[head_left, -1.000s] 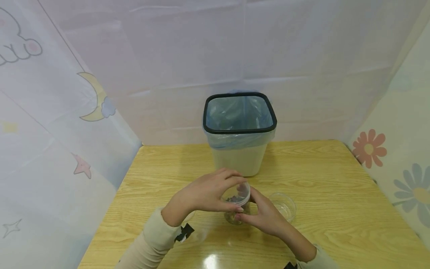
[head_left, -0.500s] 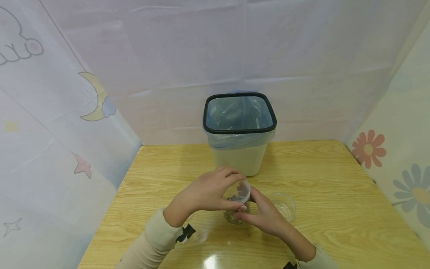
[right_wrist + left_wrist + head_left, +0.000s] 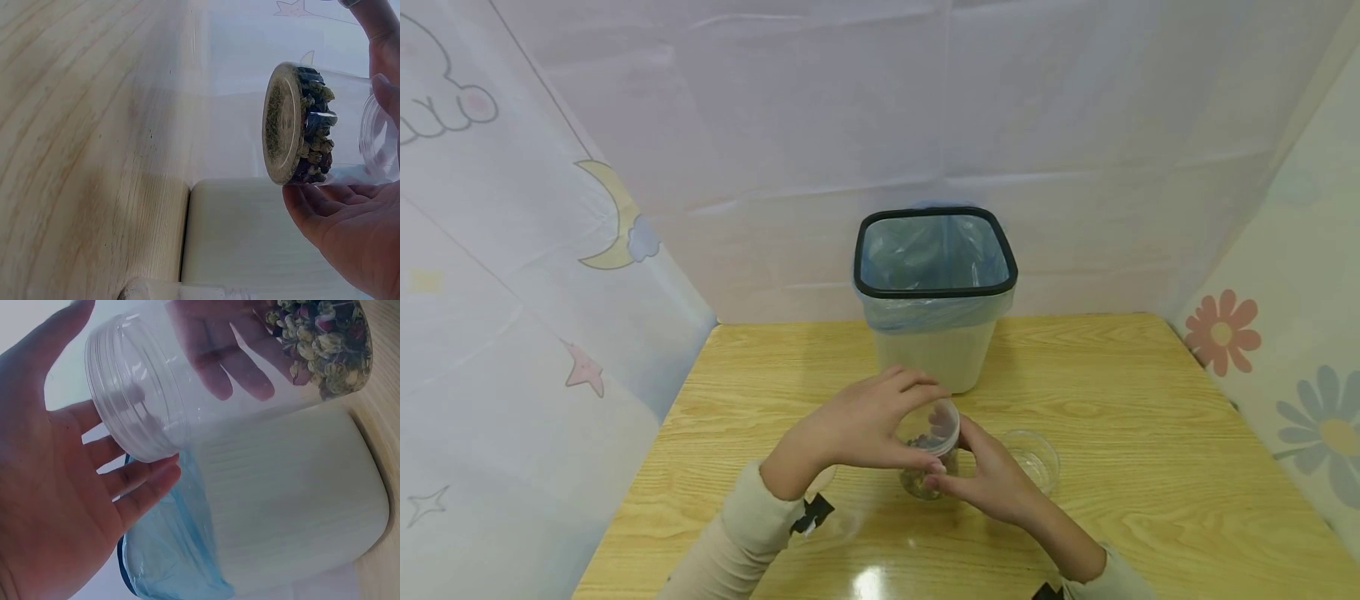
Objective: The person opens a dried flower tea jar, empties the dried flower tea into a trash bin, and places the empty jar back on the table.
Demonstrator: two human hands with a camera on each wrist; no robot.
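Near the bin [image 3: 932, 354], 2 half-curled hands [image 3: 867, 423] [image 3: 991, 482] hold 1 clear jar [image 3: 928, 443] of dried flowers [image 3: 326, 347].

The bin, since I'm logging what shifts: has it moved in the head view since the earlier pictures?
No: the bin shows no visible shift either way against the far edge of the table.

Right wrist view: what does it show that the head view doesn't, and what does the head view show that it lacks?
Only the right wrist view: the round underside of the clear jar.

Only the head view: the bin's black rim, the red flower on the backdrop and the left sleeve.

Both: the jar, what look like dried buds inside it, the left hand, the right hand, the pale bin and the wooden table.
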